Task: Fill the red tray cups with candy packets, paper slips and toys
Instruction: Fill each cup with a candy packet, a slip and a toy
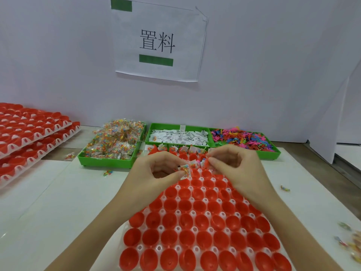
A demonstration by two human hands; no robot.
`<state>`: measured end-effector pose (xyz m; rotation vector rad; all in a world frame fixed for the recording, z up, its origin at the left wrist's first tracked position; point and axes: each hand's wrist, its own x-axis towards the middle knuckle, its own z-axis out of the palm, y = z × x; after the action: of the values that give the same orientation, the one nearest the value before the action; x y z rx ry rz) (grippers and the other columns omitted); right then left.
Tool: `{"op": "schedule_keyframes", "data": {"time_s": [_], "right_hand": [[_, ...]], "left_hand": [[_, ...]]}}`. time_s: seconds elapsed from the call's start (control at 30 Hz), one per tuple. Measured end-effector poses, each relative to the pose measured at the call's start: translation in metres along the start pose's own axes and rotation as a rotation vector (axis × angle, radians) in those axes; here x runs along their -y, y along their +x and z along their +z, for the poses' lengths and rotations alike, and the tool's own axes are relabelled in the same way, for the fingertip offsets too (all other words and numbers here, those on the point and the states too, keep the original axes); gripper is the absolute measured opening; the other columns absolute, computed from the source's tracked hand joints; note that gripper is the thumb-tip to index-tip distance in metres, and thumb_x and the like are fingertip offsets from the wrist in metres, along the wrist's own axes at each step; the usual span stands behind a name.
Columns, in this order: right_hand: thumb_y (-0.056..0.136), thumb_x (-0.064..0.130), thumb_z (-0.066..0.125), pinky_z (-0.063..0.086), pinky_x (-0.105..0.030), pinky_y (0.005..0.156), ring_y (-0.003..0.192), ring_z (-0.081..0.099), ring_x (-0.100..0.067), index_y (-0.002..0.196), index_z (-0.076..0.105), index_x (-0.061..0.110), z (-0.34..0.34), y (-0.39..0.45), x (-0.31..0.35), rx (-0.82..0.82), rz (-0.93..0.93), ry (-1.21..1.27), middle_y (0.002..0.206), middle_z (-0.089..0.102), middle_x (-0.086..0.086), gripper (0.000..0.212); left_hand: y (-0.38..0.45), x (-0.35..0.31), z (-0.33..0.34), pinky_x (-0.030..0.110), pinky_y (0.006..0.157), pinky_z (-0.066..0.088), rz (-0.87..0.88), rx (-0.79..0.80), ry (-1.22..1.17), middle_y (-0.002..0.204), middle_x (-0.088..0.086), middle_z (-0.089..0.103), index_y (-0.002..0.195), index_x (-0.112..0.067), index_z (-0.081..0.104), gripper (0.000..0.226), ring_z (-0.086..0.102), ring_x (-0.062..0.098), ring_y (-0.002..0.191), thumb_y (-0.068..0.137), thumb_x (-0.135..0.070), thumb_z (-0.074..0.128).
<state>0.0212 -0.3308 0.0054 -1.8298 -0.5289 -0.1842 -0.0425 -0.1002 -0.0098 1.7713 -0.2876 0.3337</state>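
A white tray of red cups (197, 222) lies in front of me; its far rows hold candy packets and paper slips, the near rows look bare. My left hand (158, 169) pinches a candy packet with a paper slip (184, 170) above the far rows. My right hand (232, 165) hovers beside it, fingers curled, pinching something small at its fingertips that I cannot make out. Behind the tray stand green bins of candy packets (113, 143), paper slips (179, 136) and colourful toys (244, 139).
Stacked trays of red cups (29, 133) sit at the far left. Loose candy packets (69, 156) lie on the white table near the bins and at the right edge (349, 243). A white wall with a paper sign (158, 42) closes off the back.
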Motion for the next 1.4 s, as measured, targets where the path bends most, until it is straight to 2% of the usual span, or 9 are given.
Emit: {"op": "schedule_keyframes", "data": {"time_s": [0.23,0.37,0.47,0.6,0.8,0.93,1.17,1.33,1.4], "right_hand": [[0.091,0.008,0.074,0.059,-0.022,0.075,0.083,0.074,-0.009,0.094,0.078,0.025,0.024,-0.024,0.008,0.063,-0.127,-0.124,0.086,0.077,0.011,0.018],[0.089,0.01,0.077,0.057,-0.017,0.074,0.089,0.072,-0.004,0.095,0.08,0.028,0.028,-0.027,0.011,-0.043,-0.163,-0.175,0.093,0.074,0.016,0.02],[0.088,0.009,0.077,0.059,-0.019,0.075,0.09,0.072,-0.004,0.099,0.08,0.029,0.026,-0.029,0.01,-0.098,-0.171,-0.202,0.095,0.073,0.017,0.023],[0.089,0.008,0.077,0.059,-0.019,0.076,0.095,0.071,-0.005,0.105,0.08,0.029,0.034,-0.037,0.011,-0.012,-0.204,-0.183,0.098,0.072,0.018,0.027],[0.093,0.01,0.072,0.06,-0.023,0.083,0.105,0.071,-0.012,0.115,0.078,0.026,0.033,-0.035,0.015,0.056,-0.242,-0.056,0.109,0.073,0.012,0.028],[0.088,0.008,0.077,0.059,-0.024,0.085,0.101,0.073,-0.013,0.109,0.079,0.024,0.031,-0.028,0.02,0.037,-0.238,0.014,0.104,0.075,0.008,0.027],[0.088,0.005,0.078,0.06,-0.025,0.085,0.092,0.075,-0.01,0.108,0.079,0.023,0.022,-0.013,0.029,0.081,-0.162,0.029,0.097,0.079,0.009,0.027],[0.087,0.008,0.078,0.061,-0.029,0.083,0.085,0.075,-0.005,0.1,0.08,0.021,0.018,0.003,0.024,0.243,-0.081,-0.183,0.089,0.079,0.008,0.019],[0.086,0.009,0.079,0.061,-0.029,0.082,0.085,0.074,-0.002,0.098,0.08,0.024,0.02,0.008,0.019,0.304,-0.053,-0.267,0.091,0.078,0.012,0.019]], "left_hand": [[-0.001,0.001,0.005,0.026,0.078,0.06,-0.005,0.084,0.042,0.089,-0.001,0.078,0.095,-0.022,0.08,0.015,0.076,0.018,0.083,0.085,-0.011,0.083],[0.0,-0.001,0.003,0.031,0.08,0.062,-0.005,0.093,0.032,0.088,0.002,0.078,0.092,-0.021,0.08,0.014,0.076,0.019,0.082,0.083,-0.011,0.085],[0.0,-0.004,-0.002,0.025,0.08,0.061,0.008,0.107,0.026,0.088,0.001,0.078,0.091,-0.025,0.081,0.016,0.076,0.016,0.084,0.082,-0.013,0.086],[0.0,-0.005,-0.004,0.022,0.08,0.059,0.016,0.118,0.033,0.087,0.003,0.078,0.093,-0.021,0.08,0.018,0.076,0.016,0.084,0.08,-0.011,0.087],[0.002,-0.006,-0.002,0.031,0.08,0.062,0.134,-0.022,0.083,0.085,0.003,0.077,0.09,-0.011,0.073,0.018,0.076,0.019,0.081,0.079,-0.004,0.086],[0.0,-0.007,0.008,0.026,0.081,0.061,0.267,-0.144,0.14,0.086,-0.004,0.078,0.09,-0.011,0.076,0.015,0.077,0.014,0.084,0.08,-0.003,0.084],[0.003,-0.003,0.004,0.031,0.083,0.061,0.311,-0.172,0.107,0.093,-0.001,0.079,0.094,-0.012,0.082,0.014,0.077,0.02,0.089,0.083,-0.004,0.083],[0.002,0.006,0.005,0.028,0.077,0.06,0.356,-0.168,0.373,0.085,-0.012,0.076,0.088,-0.016,0.083,0.015,0.074,0.008,0.081,0.078,-0.006,0.087],[0.002,0.009,0.007,0.029,0.076,0.054,0.383,-0.186,0.55,0.084,-0.022,0.066,0.084,-0.02,0.083,0.017,0.068,0.012,0.085,0.073,-0.01,0.091]]}}
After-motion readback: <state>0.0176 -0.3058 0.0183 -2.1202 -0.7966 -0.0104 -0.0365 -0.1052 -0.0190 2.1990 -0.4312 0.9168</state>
